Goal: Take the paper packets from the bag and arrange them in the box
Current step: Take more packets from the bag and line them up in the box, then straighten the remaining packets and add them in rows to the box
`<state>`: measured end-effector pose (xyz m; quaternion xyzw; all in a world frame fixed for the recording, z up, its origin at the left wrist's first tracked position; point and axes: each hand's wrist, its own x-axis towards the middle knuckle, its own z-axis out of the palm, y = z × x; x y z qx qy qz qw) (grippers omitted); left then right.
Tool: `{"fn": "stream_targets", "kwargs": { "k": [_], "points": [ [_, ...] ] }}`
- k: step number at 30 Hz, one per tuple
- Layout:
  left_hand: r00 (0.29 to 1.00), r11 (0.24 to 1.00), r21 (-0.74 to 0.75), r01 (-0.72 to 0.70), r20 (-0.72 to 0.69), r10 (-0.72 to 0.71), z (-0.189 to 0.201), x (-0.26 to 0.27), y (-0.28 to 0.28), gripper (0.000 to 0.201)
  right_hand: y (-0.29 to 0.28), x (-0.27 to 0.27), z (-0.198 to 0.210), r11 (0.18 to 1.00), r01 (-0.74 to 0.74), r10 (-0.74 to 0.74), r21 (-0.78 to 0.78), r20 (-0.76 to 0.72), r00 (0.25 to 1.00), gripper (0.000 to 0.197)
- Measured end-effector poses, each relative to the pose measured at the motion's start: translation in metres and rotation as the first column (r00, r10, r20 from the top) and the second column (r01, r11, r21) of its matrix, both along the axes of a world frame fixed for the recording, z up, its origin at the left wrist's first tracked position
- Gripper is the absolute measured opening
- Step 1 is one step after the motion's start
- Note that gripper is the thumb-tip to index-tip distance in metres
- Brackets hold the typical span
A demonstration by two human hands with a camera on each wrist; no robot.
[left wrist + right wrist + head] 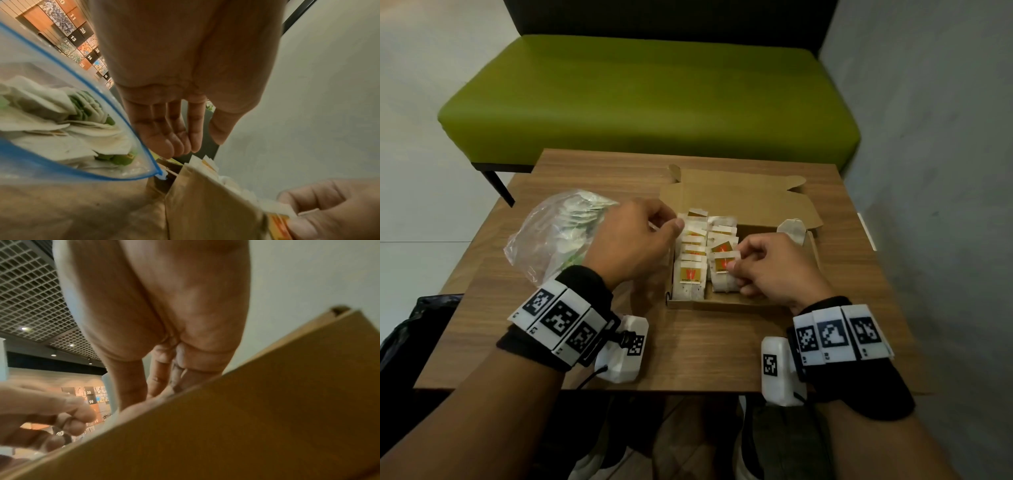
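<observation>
An open cardboard box [722, 306] sits mid-table and holds two rows of upright white paper packets [693, 255]. My right hand [734, 267] pinches the near packet of the right row [722, 270], which has an orange label; the left wrist view shows thumb and finger on that packet [277, 222]. My left hand [671, 219] hovers at the far end of the left row, its fingers [179, 142] straight just above the packet tops and holding nothing. The clear zip bag [551, 236] with more packets [61, 129] lies left of the box. The box wall [246, 418] hides my right fingertips.
One loose packet [791, 230] lies on the box's right flap. The lid [739, 195] is folded back toward a green bench [647, 99]. A grey wall [945, 171] stands close on the right. A black bag [421, 325] sits by the table's left front corner.
</observation>
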<state>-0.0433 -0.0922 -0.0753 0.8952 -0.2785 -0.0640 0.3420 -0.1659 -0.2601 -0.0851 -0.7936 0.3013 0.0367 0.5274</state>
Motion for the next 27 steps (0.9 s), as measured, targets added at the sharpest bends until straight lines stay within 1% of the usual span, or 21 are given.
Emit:
{"fn": "stream_targets", "kwargs": {
  "k": [2,5,8,12,13,14,16,17,18,19,20,22,24,25,27],
  "points": [
    [1.0,0.999,0.046,0.013,-0.018,-0.012,-0.003,-0.001,-0.001,0.023,0.003,0.002,-0.003,1.0,0.025,-0.025,-0.005,-0.008,1.0,0.014],
    [1.0,0.997,0.07,0.027,0.002,-0.028,-0.005,-0.002,-0.003,0.025,0.006,0.004,-0.003,0.998,0.046,-0.047,-0.036,-0.002,0.999,0.011],
    [1.0,0.997,0.07,0.025,0.006,-0.026,-0.003,-0.002,-0.003,0.026,0.007,0.004,-0.002,0.996,0.059,-0.059,-0.069,-0.003,0.998,0.011],
    [1.0,0.998,0.05,0.029,-0.008,-0.029,0.004,-0.005,0.001,0.024,0.007,0.003,0.001,0.994,0.06,-0.062,-0.09,-0.015,0.998,0.016],
    [1.0,0.999,0.034,0.027,0.003,-0.027,0.008,-0.006,0.003,0.024,0.007,0.003,0.002,0.991,0.071,-0.073,-0.115,-0.006,0.997,0.017],
    [1.0,1.0,0.017,0.019,0.02,-0.019,0.013,-0.006,0.007,0.023,0.006,0.003,0.004,0.98,0.088,-0.087,-0.179,0.015,0.996,0.017],
    [0.998,1.0,-0.018,-0.016,0.054,0.017,0.026,-0.006,0.017,0.021,0.007,0.001,0.011,0.917,0.133,-0.1,-0.376,0.108,0.989,0.015],
    [0.997,0.998,-0.034,-0.05,0.063,0.052,0.033,-0.004,0.025,0.019,0.012,0.001,0.016,0.878,0.152,-0.082,-0.454,0.169,0.982,0.014],
    [0.993,0.994,-0.055,-0.092,0.071,0.096,0.039,-0.001,0.035,0.017,0.019,0.003,0.021,0.854,0.153,-0.045,-0.498,0.223,0.974,0.015],
    [0.986,0.987,-0.083,-0.135,0.087,0.142,0.044,0.002,0.041,0.016,0.026,0.003,0.026,0.847,0.125,0.011,-0.517,0.253,0.967,0.014],
    [0.974,0.976,-0.119,-0.185,0.11,0.198,0.049,0.007,0.052,0.016,0.04,0.008,0.029,0.845,0.056,0.098,-0.531,0.258,0.961,0.012],
    [0.94,0.949,-0.141,-0.282,0.157,0.302,0.05,0.019,0.074,0.019,0.07,0.021,0.03,0.813,-0.135,0.293,-0.567,0.197,0.935,0.009],
    [0.923,0.937,-0.06,-0.345,0.159,0.35,0.041,0.032,0.094,0.03,0.096,0.034,0.027,0.74,-0.273,0.42,-0.614,0.105,0.902,0.01],
    [0.927,0.937,-0.003,-0.349,0.148,0.346,0.035,0.038,0.104,0.037,0.106,0.04,0.026,0.708,-0.303,0.445,-0.637,0.07,0.893,0.011],
    [0.947,0.943,0.103,-0.317,0.087,0.309,0.026,0.043,0.117,0.048,0.119,0.05,0.021,0.676,-0.327,0.45,-0.66,0.018,0.893,0.017]
  ]
}}
